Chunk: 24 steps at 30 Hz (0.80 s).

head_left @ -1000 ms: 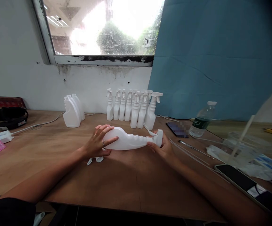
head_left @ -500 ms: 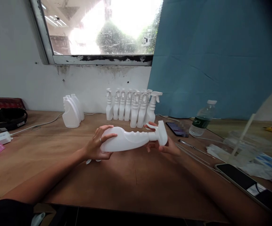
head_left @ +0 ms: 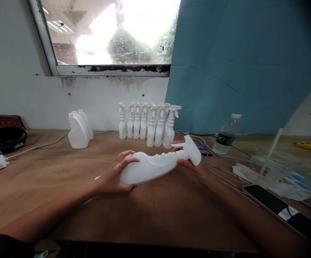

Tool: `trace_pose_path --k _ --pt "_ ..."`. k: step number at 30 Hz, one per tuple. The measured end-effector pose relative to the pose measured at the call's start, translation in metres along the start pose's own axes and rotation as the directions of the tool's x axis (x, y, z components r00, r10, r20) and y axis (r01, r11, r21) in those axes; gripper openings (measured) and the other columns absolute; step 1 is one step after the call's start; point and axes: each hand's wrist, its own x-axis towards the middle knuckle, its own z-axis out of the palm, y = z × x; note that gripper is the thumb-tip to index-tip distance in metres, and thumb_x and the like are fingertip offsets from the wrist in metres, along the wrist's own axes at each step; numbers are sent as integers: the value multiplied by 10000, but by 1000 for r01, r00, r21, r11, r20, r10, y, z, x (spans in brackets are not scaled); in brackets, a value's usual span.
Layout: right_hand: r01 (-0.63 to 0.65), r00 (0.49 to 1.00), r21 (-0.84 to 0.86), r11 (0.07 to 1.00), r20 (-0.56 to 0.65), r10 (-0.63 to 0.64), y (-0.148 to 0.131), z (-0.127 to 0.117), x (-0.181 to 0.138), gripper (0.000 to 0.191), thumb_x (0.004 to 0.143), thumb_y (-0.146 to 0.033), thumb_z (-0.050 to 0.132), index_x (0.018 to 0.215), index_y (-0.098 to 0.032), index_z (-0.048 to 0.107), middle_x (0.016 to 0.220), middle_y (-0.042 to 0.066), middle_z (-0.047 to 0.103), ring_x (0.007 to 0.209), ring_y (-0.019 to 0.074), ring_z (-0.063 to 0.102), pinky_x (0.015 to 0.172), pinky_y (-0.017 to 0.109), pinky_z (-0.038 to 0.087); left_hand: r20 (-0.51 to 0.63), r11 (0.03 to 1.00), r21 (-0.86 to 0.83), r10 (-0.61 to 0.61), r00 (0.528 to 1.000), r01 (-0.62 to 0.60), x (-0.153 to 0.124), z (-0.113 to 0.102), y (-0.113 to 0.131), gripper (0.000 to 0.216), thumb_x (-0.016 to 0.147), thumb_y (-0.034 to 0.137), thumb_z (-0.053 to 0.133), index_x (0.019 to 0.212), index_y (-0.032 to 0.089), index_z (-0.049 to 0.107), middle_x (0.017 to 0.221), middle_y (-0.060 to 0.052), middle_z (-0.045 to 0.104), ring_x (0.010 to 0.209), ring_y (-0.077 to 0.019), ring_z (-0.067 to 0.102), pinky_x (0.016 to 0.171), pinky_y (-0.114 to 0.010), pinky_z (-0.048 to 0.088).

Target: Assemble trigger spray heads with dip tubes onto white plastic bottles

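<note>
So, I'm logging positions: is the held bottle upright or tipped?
Tipped: the bottle slants nearly sideways, with its spray head uppermost.

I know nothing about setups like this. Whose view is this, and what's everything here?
No machine here: a person works bare-handed, seen from a camera worn on the head, looking forward and down. The left hand grips the lower end of a white spray bottle, tilted above the table; the right hand is at the trigger head, its grip partly hidden. Behind stand more spray bottles and, further left, headless bottles. On the right are a water bottle and a phone-like black slab.
</note>
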Motion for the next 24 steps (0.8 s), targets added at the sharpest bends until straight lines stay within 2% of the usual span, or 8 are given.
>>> trace_pose_path --k 4,7,10,12,14,17,20,24 --pt "-27 1000 99 995 7 27 -7 -6 12 487 641 -480 822 1021 -231 646 912 54 635 808 238 619 648 322 541 141 982 -178 -45 989 70 21 -15 9 964 688 406 790 1449 320 205 1470 -113 282 1336 -314 314 1076 -474 342" --pt "-39 998 169 985 59 29 -17 -8 30 531 643 -470 823 1094 -260 634 875 32 651 836 229 624 681 307 540 329 907 -335 -140 934 255 53 -35 16 750 873 500 577 1486 306 191 1338 -103 485 1205 -265 481 979 -427 433" --pt "-1 999 186 983 35 -5 -25 -6 49 531 639 -498 816 1088 -277 636 912 23 669 867 224 624 696 304 544 505 836 -413 -120 855 361 86 -54 15 567 888 470 573 1390 237 446 1205 -99 591 1081 -233 571 866 -335 491" --pt "45 999 153 987 2 -45 -24 -5 58 530 673 -522 786 1114 -276 625 977 31 668 862 219 626 694 316 548 512 831 -440 -79 855 340 101 -62 6 490 833 427 661 1249 179 590 1097 -99 641 987 -209 609 806 -295 505" --pt "87 996 71 994 7 -88 -17 -8 61 512 768 -531 701 1198 -280 584 962 35 663 803 202 628 684 332 549 389 863 -417 -114 914 285 111 -66 -7 460 792 416 705 1160 148 638 956 -86 664 844 -172 628 701 -260 513" --pt "75 991 -216 973 123 -49 9 -21 53 389 883 -475 574 1203 -253 580 857 37 647 678 175 612 654 333 540 38 915 -314 -254 966 253 119 -66 -32 471 751 432 736 1085 121 622 828 -59 639 663 -130 603 553 -231 508" --pt "149 962 -591 793 272 22 45 -38 36 268 892 -410 540 1022 -204 653 1088 104 609 732 193 635 653 342 540 -204 905 -232 -404 892 357 129 -60 -59 444 713 396 766 987 124 548 888 -68 628 684 -147 628 503 -230 533" --pt "286 921 -767 574 386 56 80 -48 18 289 868 -247 520 1139 -208 615 1237 124 548 1049 277 598 889 417 505 -292 817 -115 -571 767 564 147 -40 -90 433 650 317 796 881 143 473 945 -82 598 674 -170 648 420 -210 497"
